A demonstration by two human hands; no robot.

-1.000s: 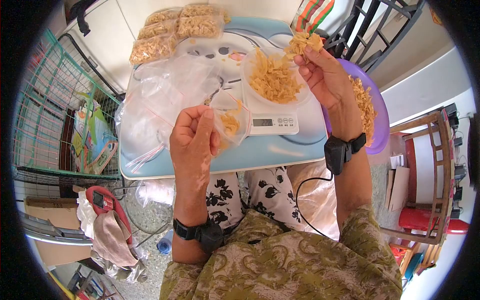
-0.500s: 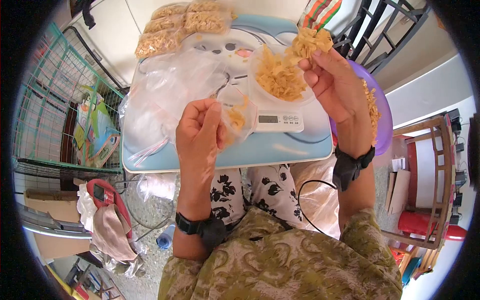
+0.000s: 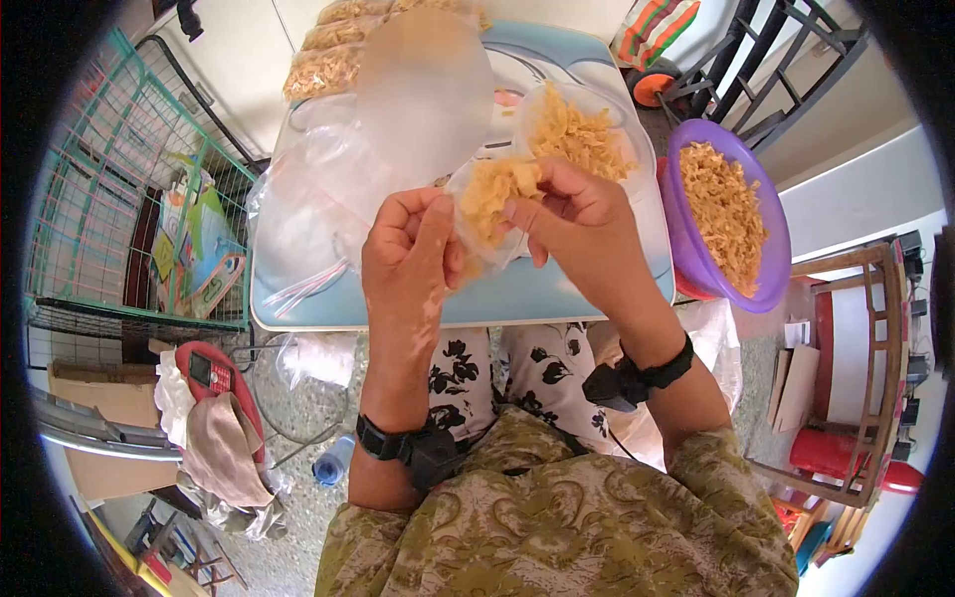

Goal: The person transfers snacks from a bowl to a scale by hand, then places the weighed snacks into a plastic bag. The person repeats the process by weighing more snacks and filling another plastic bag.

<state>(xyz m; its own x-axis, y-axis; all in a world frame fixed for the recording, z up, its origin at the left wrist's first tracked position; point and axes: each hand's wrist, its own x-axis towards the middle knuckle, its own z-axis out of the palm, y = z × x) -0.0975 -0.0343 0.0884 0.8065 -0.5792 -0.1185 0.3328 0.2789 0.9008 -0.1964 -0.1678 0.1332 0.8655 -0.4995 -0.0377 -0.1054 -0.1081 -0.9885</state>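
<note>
My left hand (image 3: pixel 408 249) pinches the edge of a small clear plastic bag (image 3: pixel 494 257) above the table's near side. Beside it, my right hand (image 3: pixel 587 224) holds a clump of dried yellow flakes (image 3: pixel 497 191) at the bag's mouth, fingers closed on it. Just beyond the right hand sits a translucent bowl (image 3: pixel 530 102) with more of these flakes (image 3: pixel 582 134) in it. The kitchen scale under the bowl is mostly hidden by my hands. Loose clear plastic bags (image 3: pixel 308 214) lie in a heap left of my left hand.
Filled bags (image 3: pixel 323 72) are stacked at the table's (image 3: pixel 398 316) far left. A purple basin (image 3: pixel 686 244) of yellow-brown pieces (image 3: pixel 724 204) stands off its right side. A green wire cage (image 3: pixel 189 249) is at left. A blurred oval covers part of the table's back.
My right hand has come down and left from above the bowl, bringing the flakes to the bag. My left hand still holds the bag. The view has shifted slightly, showing more of the basin.
</note>
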